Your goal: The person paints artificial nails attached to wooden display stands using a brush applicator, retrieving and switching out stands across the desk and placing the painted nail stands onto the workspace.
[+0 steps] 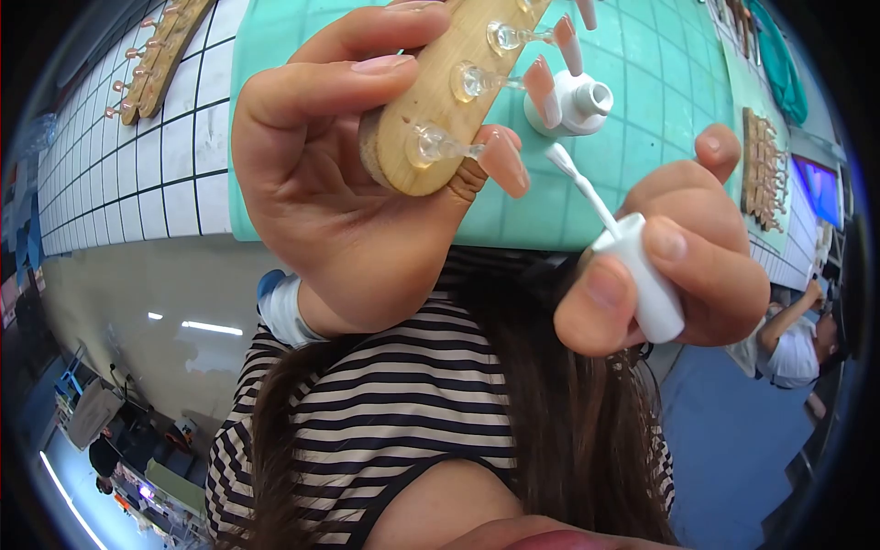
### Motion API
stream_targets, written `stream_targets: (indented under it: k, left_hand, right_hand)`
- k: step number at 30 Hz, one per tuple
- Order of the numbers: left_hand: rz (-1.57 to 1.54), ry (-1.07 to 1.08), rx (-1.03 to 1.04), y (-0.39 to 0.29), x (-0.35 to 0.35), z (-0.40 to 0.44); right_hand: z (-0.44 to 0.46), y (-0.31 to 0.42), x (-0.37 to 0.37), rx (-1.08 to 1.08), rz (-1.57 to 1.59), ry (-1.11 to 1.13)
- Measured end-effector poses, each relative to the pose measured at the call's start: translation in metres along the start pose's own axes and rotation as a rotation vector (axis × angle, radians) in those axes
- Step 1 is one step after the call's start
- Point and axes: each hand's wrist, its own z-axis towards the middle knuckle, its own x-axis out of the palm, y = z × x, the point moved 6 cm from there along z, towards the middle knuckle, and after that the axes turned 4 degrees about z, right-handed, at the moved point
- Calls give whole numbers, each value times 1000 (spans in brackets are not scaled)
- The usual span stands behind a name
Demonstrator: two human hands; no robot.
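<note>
Left hand [344, 197] holding wooden stick [440, 105], pinkish nail tips [504, 164], right hand [692, 247] with brush [632, 258], white bottle [570, 105]

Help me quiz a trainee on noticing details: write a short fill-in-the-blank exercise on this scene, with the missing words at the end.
1. The left hand holds a bar bearing nail tips; the bar is made of ____.
2. The cap with the brush is held in the ____ hand.
3. The bottle on the green mat is coloured ____.
4. The person's top is patterned with dark and light ____.

Missing words: wood; right; white; stripes.
</note>
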Motion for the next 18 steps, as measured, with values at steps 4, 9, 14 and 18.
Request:
stream_targets:
  k: [4,9,14,18]
  left_hand:
    - [52,19,128,-1,-2,-2]
    - [84,28,205,-3,-4,-5]
    - [99,31,251,-3,-5,-7]
    - [105,48,286,-2,-5,-9]
  right_hand:
    - [2,3,1,-81,-1,48]
    - [0,4,10,-75,-131,-46]
    - [-2,0,-4,-105,77,35]
    - [2,2,6,-124,-105,73]
